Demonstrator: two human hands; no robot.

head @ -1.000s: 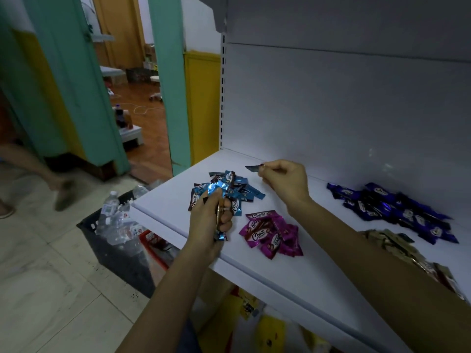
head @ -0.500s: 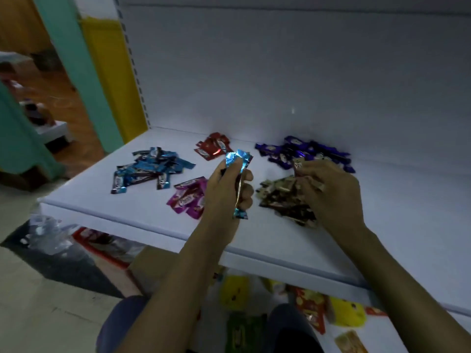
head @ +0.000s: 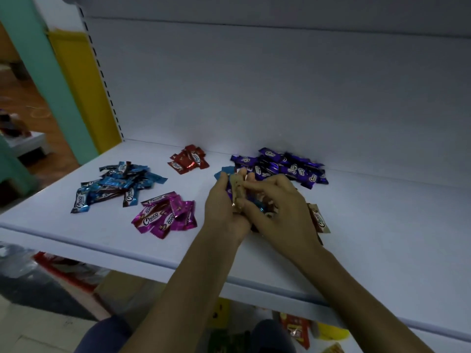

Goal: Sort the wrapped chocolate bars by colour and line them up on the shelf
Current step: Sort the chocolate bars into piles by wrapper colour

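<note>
Head | L hand point(head: 224, 210) grips beige bar point(head: 238, 193), long axis upright | R hand point(head: 277, 210) pinches it

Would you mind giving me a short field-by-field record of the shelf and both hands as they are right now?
Shelf: white, five loose colour piles, none lined up yet
Left pile: light blue bars
Back piles: red bars, purple bars beside them
Front pile: pink bars
Left hand: grips a bunch of bars, light blue and beige showing
Right hand: fingers curled, pinching the same bunch
Beige bars: partly hidden under the right hand
</note>
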